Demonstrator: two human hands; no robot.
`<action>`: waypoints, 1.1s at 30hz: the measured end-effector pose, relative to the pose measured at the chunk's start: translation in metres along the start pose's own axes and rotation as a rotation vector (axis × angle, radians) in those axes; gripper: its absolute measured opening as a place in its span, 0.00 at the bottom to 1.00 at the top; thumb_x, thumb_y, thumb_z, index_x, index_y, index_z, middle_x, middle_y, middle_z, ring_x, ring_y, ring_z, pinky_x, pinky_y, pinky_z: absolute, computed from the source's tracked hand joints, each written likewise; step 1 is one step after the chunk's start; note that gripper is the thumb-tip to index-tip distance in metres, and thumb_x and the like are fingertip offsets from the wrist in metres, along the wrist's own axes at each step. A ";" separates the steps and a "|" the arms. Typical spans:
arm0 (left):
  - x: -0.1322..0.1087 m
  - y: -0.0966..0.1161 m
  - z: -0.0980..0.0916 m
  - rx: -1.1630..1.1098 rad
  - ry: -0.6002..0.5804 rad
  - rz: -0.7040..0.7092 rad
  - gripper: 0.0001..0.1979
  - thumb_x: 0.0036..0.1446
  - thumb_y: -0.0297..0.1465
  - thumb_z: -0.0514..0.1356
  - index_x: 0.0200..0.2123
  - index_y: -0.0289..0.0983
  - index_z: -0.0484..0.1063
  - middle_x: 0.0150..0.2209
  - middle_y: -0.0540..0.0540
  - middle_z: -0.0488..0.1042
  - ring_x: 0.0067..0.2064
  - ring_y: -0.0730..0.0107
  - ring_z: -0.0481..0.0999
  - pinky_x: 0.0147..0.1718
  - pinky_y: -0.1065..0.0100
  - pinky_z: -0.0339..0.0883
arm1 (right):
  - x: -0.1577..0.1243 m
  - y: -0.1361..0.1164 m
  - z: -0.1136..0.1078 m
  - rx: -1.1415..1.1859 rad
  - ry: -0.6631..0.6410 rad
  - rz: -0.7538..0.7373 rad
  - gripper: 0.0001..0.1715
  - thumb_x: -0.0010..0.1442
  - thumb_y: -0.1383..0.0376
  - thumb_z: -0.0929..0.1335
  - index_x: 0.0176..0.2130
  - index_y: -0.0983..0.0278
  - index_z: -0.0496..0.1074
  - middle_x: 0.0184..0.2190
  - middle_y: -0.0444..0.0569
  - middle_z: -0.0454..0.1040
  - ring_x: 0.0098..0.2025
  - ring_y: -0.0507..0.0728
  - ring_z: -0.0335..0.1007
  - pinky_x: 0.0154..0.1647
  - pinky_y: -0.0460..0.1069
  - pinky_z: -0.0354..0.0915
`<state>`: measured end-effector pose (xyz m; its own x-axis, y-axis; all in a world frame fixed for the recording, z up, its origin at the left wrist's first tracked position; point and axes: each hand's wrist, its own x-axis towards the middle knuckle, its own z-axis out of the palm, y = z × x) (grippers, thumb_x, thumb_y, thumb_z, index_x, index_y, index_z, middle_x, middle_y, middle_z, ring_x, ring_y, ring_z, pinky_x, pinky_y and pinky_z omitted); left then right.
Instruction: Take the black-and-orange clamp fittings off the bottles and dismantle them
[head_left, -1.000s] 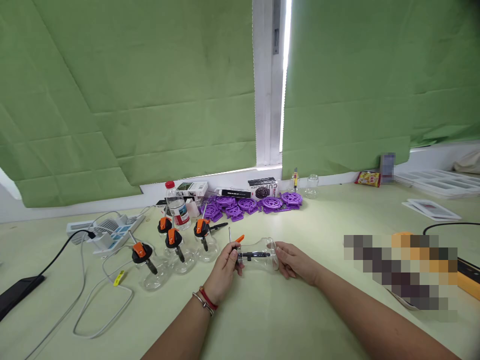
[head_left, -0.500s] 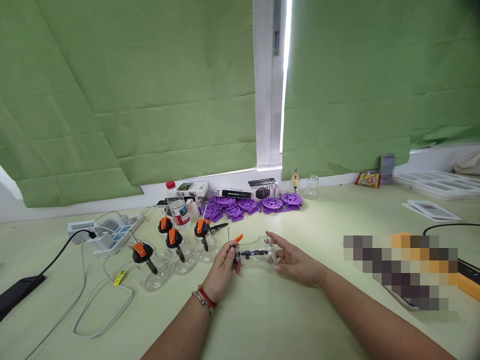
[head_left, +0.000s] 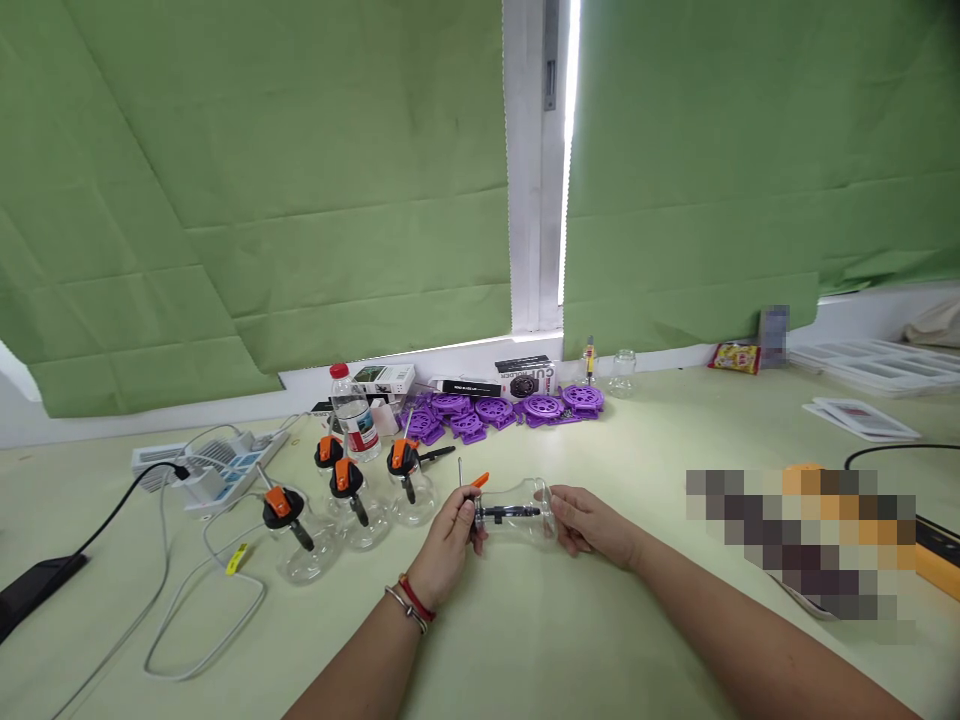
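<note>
A clear glass bottle (head_left: 517, 493) lies on its side in the air between my hands, with a dark rod inside it. My left hand (head_left: 448, 532) is closed round its black lid at the neck end; an orange lever (head_left: 477, 480) and a thin metal spout (head_left: 460, 470) stick out past the fingers. My right hand (head_left: 596, 525) grips the base end, its fingertips partly hidden behind the glass. To the left stand several similar bottles with black and orange lids, the nearest bottle (head_left: 309, 562) among them.
Behind are purple plastic wheel-shaped parts (head_left: 541, 408), a red-capped water bottle (head_left: 355, 425), a cup holder box (head_left: 526, 380) and a small glass jar (head_left: 622, 374). A power strip (head_left: 236, 480) with trailing cables lies left. Blurred items (head_left: 802, 540) lie right.
My right hand's fingers, spread about the bottle's base before, are now closed on it. My left hand stays on the lid, and the bottle has barely shifted.
</note>
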<state>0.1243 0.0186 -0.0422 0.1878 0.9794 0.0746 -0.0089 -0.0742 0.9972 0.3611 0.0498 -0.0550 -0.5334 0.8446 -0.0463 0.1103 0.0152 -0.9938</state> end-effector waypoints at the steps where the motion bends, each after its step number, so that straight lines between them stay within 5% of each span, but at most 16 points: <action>1: 0.000 0.000 0.000 0.004 -0.003 0.000 0.24 0.57 0.47 0.51 0.48 0.35 0.63 0.26 0.51 0.64 0.27 0.73 0.66 0.28 0.68 0.62 | 0.001 0.001 0.000 -0.024 0.015 0.019 0.33 0.58 0.42 0.58 0.39 0.68 0.68 0.17 0.42 0.66 0.14 0.46 0.52 0.15 0.43 0.45; 5: 0.000 0.001 0.000 -0.011 0.000 -0.006 0.23 0.58 0.47 0.51 0.48 0.35 0.62 0.26 0.51 0.64 0.29 0.72 0.66 0.28 0.68 0.63 | 0.000 0.001 -0.001 -0.110 0.037 0.000 0.34 0.61 0.43 0.55 0.34 0.68 0.70 0.13 0.42 0.63 0.15 0.46 0.50 0.18 0.44 0.51; 8: 0.001 0.000 -0.001 -0.031 0.024 -0.016 0.24 0.57 0.48 0.51 0.47 0.36 0.62 0.27 0.51 0.65 0.29 0.71 0.67 0.28 0.67 0.63 | -0.004 -0.003 -0.004 -0.074 0.018 -0.101 0.30 0.58 0.47 0.62 0.51 0.64 0.66 0.36 0.52 0.72 0.26 0.49 0.61 0.26 0.46 0.61; 10: 0.002 -0.001 -0.001 -0.048 0.029 -0.019 0.24 0.57 0.49 0.51 0.47 0.36 0.62 0.28 0.50 0.65 0.29 0.70 0.67 0.28 0.67 0.63 | -0.006 -0.004 -0.005 -0.034 0.008 -0.173 0.41 0.53 0.52 0.69 0.61 0.57 0.53 0.54 0.55 0.61 0.39 0.52 0.64 0.35 0.48 0.64; 12: 0.003 -0.003 -0.002 -0.060 0.021 -0.013 0.24 0.57 0.49 0.51 0.48 0.36 0.62 0.28 0.50 0.65 0.29 0.70 0.67 0.28 0.67 0.62 | -0.007 -0.003 -0.005 -0.010 -0.004 -0.209 0.49 0.49 0.56 0.73 0.63 0.54 0.48 0.60 0.54 0.53 0.46 0.55 0.62 0.41 0.49 0.64; 15: 0.003 -0.003 -0.003 -0.040 0.003 0.004 0.24 0.58 0.48 0.50 0.48 0.36 0.62 0.27 0.51 0.65 0.29 0.71 0.67 0.28 0.67 0.61 | -0.005 -0.001 -0.005 0.031 -0.010 -0.195 0.46 0.49 0.56 0.73 0.62 0.55 0.52 0.57 0.54 0.57 0.44 0.54 0.64 0.40 0.49 0.65; 20: 0.000 0.002 -0.001 0.027 0.003 0.001 0.24 0.58 0.48 0.50 0.48 0.35 0.62 0.26 0.52 0.64 0.27 0.73 0.65 0.27 0.69 0.60 | -0.003 0.000 -0.003 0.026 -0.026 -0.075 0.35 0.53 0.46 0.67 0.53 0.64 0.62 0.39 0.53 0.71 0.30 0.52 0.68 0.23 0.44 0.60; 26: -0.001 0.001 0.002 0.022 0.005 -0.011 0.25 0.57 0.49 0.51 0.47 0.36 0.63 0.25 0.52 0.64 0.27 0.72 0.65 0.27 0.69 0.60 | 0.002 0.004 -0.001 -0.054 0.038 0.033 0.34 0.59 0.41 0.56 0.36 0.68 0.69 0.17 0.44 0.68 0.14 0.46 0.52 0.15 0.43 0.50; 29: 0.000 0.000 0.002 -0.002 0.014 -0.009 0.25 0.56 0.49 0.51 0.48 0.36 0.63 0.27 0.51 0.64 0.29 0.71 0.65 0.27 0.68 0.60 | 0.001 0.001 -0.001 -0.056 0.056 0.007 0.35 0.59 0.41 0.56 0.43 0.67 0.69 0.24 0.47 0.71 0.18 0.48 0.58 0.17 0.44 0.54; 33: 0.000 0.000 0.002 -0.020 0.032 0.002 0.24 0.57 0.49 0.51 0.47 0.37 0.63 0.29 0.51 0.63 0.30 0.71 0.66 0.27 0.68 0.60 | -0.006 -0.005 -0.001 0.000 0.054 -0.118 0.43 0.53 0.48 0.68 0.61 0.58 0.53 0.54 0.55 0.61 0.40 0.54 0.66 0.34 0.48 0.66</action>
<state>0.1264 0.0185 -0.0422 0.1565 0.9847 0.0762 -0.0288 -0.0726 0.9969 0.3643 0.0452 -0.0493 -0.4966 0.8646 0.0762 0.0497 0.1159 -0.9920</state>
